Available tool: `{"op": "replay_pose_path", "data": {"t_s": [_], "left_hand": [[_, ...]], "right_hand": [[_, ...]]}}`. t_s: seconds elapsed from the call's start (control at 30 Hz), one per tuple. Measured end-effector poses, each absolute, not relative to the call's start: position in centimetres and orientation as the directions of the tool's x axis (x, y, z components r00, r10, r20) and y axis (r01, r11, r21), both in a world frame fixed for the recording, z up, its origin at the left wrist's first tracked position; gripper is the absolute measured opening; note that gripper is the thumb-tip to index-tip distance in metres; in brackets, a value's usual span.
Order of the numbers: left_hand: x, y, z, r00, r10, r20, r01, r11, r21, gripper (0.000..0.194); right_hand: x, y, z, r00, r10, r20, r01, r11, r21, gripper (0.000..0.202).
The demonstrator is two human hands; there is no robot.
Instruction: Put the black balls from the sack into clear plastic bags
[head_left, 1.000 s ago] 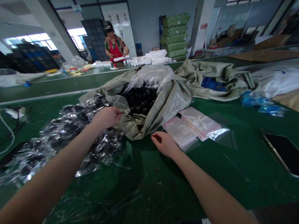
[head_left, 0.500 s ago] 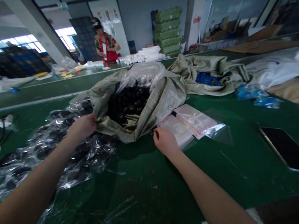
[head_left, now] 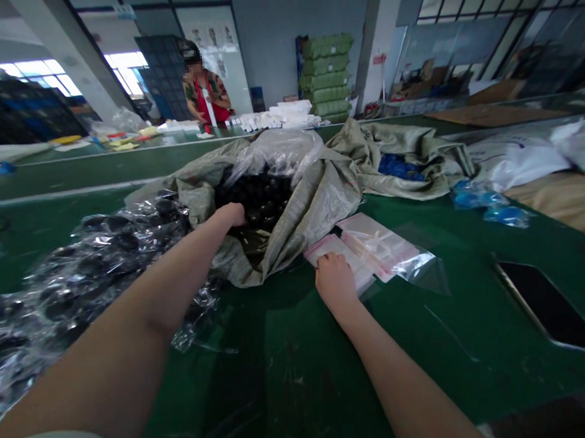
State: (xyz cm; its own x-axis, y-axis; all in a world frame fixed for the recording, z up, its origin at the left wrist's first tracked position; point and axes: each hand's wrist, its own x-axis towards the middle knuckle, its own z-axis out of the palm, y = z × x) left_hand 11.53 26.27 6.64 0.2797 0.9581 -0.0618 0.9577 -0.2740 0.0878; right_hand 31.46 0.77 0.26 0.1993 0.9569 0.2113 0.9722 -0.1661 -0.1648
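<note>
My left hand [head_left: 232, 215] reaches into the mouth of an open woven sack [head_left: 307, 211] that holds many round black objects [head_left: 266, 201]; its fingertips are hidden among them. On a stack of clear plastic bags [head_left: 324, 247] rests my right hand [head_left: 335, 276], its fingers bent over the top bag and slightly apart. A second pile of clear bags [head_left: 374, 240] lies just to the right. Black items wrapped in clear film [head_left: 95, 266] are heaped left of the sack, partly behind my left forearm.
A phone [head_left: 549, 304] lies at the right on the green table [head_left: 304, 378]. Behind are another sack [head_left: 401, 131] with blue items, blue wrapped pieces [head_left: 507, 214] and white bags [head_left: 518, 156]. Across the table stands a person [head_left: 206, 95] by white boxes [head_left: 285, 116].
My left hand has left the sack's left rim and moved right into its opening. My right hand has shifted onto the clear bags. The view has moved slightly.
</note>
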Motion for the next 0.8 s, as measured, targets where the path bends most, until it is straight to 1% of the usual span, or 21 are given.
{"op": "replay_pose_path", "data": {"t_s": [0.1, 0.17, 0.2, 0.27, 0.3, 0.33, 0.37, 0.4, 0.47, 0.5, 0.53, 0.57, 0.6, 0.63, 0.67, 0.73, 0.8], "left_hand": [[11.1, 26.5, 5.3, 0.214, 0.972, -0.096, 0.977, -0.213, 0.027, 0.039], [11.1, 26.2, 5.4, 0.185, 0.979, -0.089, 0.983, -0.185, 0.002, 0.045], [11.3, 25.8, 5.9, 0.168, 0.984, -0.052, 0.986, -0.169, -0.006, 0.047], [11.5, 24.2, 7.4, 0.159, 0.982, 0.105, 0.987, -0.161, 0.012, 0.053], [11.6, 22.9, 8.4, 0.180, 0.961, 0.211, 0.981, -0.192, 0.040, 0.055], [11.6, 21.2, 9.3, 0.227, 0.926, 0.302, 0.962, -0.262, 0.080, 0.056], [11.5, 19.1, 10.0, 0.304, 0.887, 0.347, 0.923, -0.364, 0.123, 0.056], [11.4, 16.8, 10.5, 0.411, 0.840, 0.353, 0.857, -0.488, 0.164, 0.056], [10.9, 11.8, 10.4, 0.656, 0.709, 0.258, 0.669, -0.705, 0.235, 0.055], [10.7, 9.4, 9.9, 0.736, 0.645, 0.204, 0.595, -0.761, 0.257, 0.053], [10.4, 7.2, 9.0, 0.782, 0.606, 0.146, 0.560, -0.785, 0.264, 0.050], [10.1, 5.4, 8.0, 0.791, 0.603, 0.102, 0.565, -0.785, 0.255, 0.047], [9.9, 4.0, 6.9, 0.774, 0.630, 0.065, 0.603, -0.764, 0.228, 0.046], [9.8, 3.0, 5.8, 0.748, 0.663, 0.034, 0.646, -0.739, 0.192, 0.046], [9.7, 2.4, 4.7, 0.720, 0.694, 0.013, 0.684, -0.713, 0.156, 0.046], [9.8, 2.3, 3.3, 0.670, 0.742, -0.005, 0.738, -0.665, 0.112, 0.047], [10.0, 2.8, 3.0, 0.634, 0.773, 0.007, 0.766, -0.630, 0.125, 0.052]], "right_hand": [[31.6, 0.9, 0.1, 0.191, 0.956, 0.221, 0.973, -0.156, -0.168, 0.025], [31.8, 1.0, 0.2, 0.188, 0.958, 0.217, 0.974, -0.153, -0.167, 0.027], [31.8, 1.0, 0.2, 0.189, 0.959, 0.212, 0.974, -0.156, -0.165, 0.028], [32.0, 1.1, 0.3, 0.202, 0.959, 0.199, 0.972, -0.170, -0.165, 0.030], [32.2, 1.1, 0.3, 0.215, 0.957, 0.196, 0.968, -0.182, -0.171, 0.029], [32.3, 1.2, 0.4, 0.234, 0.953, 0.193, 0.963, -0.199, -0.183, 0.027], [32.4, 1.2, 0.5, 0.258, 0.947, 0.192, 0.955, -0.220, -0.199, 0.023], [32.6, 1.3, 0.5, 0.285, 0.940, 0.190, 0.945, -0.242, -0.219, 0.020], [32.9, 1.4, 0.6, 0.334, 0.924, 0.186, 0.924, -0.282, -0.260, 0.021], [33.0, 1.5, 0.7, 0.356, 0.916, 0.184, 0.913, -0.299, -0.279, 0.023], [33.2, 1.5, 0.8, 0.376, 0.908, 0.185, 0.902, -0.312, -0.300, 0.025], [33.4, 1.5, 0.9, 0.396, 0.897, 0.195, 0.890, -0.324, -0.320, 0.027], [33.7, 1.5, 1.0, 0.412, 0.883, 0.224, 0.882, -0.325, -0.343, 0.028], [33.9, 1.5, 1.0, 0.415, 0.863, 0.287, 0.880, -0.302, -0.366, 0.027], [34.1, 1.4, 1.1, 0.407, 0.833, 0.375, 0.884, -0.256, -0.391, 0.026], [34.5, 1.3, 1.2, 0.374, 0.730, 0.572, 0.890, -0.109, -0.442, 0.025], [34.4, 1.3, 1.3, 0.338, 0.601, 0.724, 0.887, 0.054, -0.458, 0.025]]}}
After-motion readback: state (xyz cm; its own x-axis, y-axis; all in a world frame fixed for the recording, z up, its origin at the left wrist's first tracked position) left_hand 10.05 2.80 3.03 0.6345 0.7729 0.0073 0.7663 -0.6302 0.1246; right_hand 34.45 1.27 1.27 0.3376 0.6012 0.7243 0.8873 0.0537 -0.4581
